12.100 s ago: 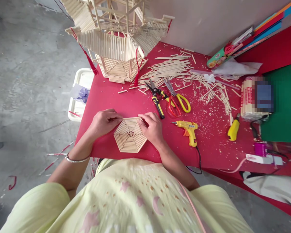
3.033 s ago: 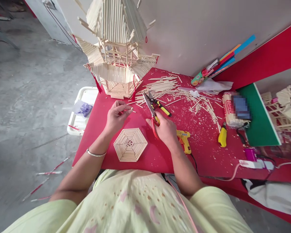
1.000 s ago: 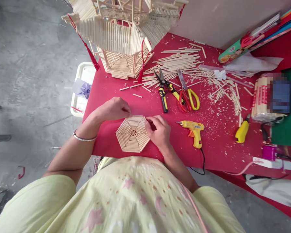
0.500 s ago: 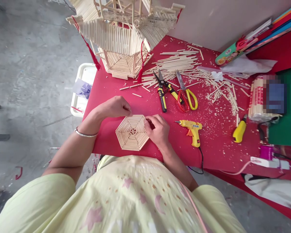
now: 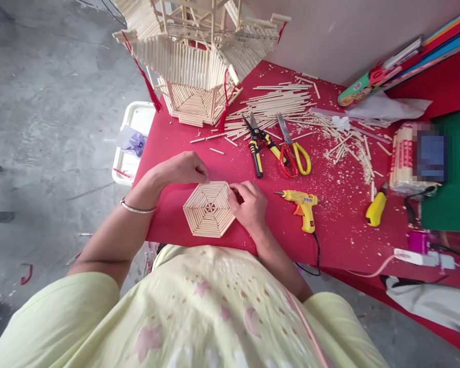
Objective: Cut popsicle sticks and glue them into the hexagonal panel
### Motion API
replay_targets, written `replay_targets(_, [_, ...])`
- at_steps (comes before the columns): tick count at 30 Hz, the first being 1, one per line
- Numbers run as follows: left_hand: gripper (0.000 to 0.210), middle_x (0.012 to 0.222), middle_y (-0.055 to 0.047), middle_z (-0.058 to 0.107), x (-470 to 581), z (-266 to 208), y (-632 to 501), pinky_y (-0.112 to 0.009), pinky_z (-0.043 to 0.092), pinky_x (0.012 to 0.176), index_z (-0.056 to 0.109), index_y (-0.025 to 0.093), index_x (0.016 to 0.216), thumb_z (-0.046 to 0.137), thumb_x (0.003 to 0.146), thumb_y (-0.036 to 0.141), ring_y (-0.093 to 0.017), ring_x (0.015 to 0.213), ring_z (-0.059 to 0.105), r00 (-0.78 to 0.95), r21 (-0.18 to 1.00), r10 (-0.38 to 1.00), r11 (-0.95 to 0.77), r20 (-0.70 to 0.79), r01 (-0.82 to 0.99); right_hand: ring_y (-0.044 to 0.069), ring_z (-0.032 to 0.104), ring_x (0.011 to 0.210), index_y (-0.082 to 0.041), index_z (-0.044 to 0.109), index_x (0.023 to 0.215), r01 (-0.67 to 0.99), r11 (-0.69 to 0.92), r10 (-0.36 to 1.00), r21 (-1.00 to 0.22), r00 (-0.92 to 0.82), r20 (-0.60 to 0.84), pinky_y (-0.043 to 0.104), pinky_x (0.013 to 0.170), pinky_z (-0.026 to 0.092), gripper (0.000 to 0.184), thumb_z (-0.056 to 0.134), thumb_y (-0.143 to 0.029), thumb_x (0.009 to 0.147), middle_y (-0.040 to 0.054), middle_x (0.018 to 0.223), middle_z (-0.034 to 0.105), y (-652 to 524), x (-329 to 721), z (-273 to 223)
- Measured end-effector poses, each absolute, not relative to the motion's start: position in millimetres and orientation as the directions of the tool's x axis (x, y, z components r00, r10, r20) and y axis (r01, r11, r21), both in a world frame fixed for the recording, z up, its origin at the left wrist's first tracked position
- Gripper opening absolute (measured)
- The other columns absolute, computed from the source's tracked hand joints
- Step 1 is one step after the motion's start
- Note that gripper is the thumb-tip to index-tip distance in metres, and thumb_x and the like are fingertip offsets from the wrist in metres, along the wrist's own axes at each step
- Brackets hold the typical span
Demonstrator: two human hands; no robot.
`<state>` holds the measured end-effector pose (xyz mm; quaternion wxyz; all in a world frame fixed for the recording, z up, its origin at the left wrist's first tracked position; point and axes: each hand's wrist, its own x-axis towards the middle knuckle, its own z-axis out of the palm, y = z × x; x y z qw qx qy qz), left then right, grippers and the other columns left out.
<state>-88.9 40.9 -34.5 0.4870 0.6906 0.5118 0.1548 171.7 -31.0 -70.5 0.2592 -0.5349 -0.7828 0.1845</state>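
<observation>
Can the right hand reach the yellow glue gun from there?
Probably yes. The glue gun lies just to the right of the right hand, and nothing stands between them on the red table. The hand is at the stick hexagon's edge, though.

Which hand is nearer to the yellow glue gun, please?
Right. The right hand is left of the yellow glue gun, at the right side of the hexagonal stick panel; the left hand is farther left, at the panel's far edge.
</observation>
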Motion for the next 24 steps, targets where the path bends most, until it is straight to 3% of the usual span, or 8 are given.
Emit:
replay_targets(6, [0.009,0.055,0.0,0.065,-87.4,-31.3,39.5,-0.024,0.033,0.046,0.08,0.019,0.063,0.075,0.069,0.024,-0.012,0.048,0.05,0.392,0.777,0.843,0.047,-0.368,0.628,0.021,0.069,0.097,-0.026,0.076,0.109,0.738,0.37,0.929,-0.565,-0.298,0.219,0.034,0.09,0.054,0.022,0.057,-0.034,0.103,0.0057,0.1,0.075,-31.5,171.0,-69.5])
replay_targets(12, [0.006,0.055,0.001,0.064,-86.5,-26.8,37.7,-0.024,0.034,0.049,0.078,0.02,0.061,0.077,0.066,0.022,-0.012,0.05,0.049,0.386,0.806,0.848,0.078,-0.363,0.587,0.022,0.068,0.098,-0.026,0.076,0.11,0.733,0.359,0.933,-0.577,-0.295,0.206,0.035,0.091,0.054,0.022,0.057,-0.034,0.103,0.0067,0.102,0.074,-31.5,171.2,-70.6])
replay_targets(24, [0.02,0.068,0.001,0.074,-90.1,-30.2,34.9,-0.02,0.041,0.056,0.084,0.02,0.077,0.069,0.074,0.032,-0.013,0.062,0.061,0.423,0.741,0.835,-0.028,-0.352,0.671,0.02,0.07,0.101,-0.024,0.076,0.115,0.733,0.403,0.915,-0.548,-0.308,0.26,0.032,0.092,0.055,0.024,0.058,-0.036,0.105,0.0063,0.103,0.075,-33.4,169.7,-67.1])
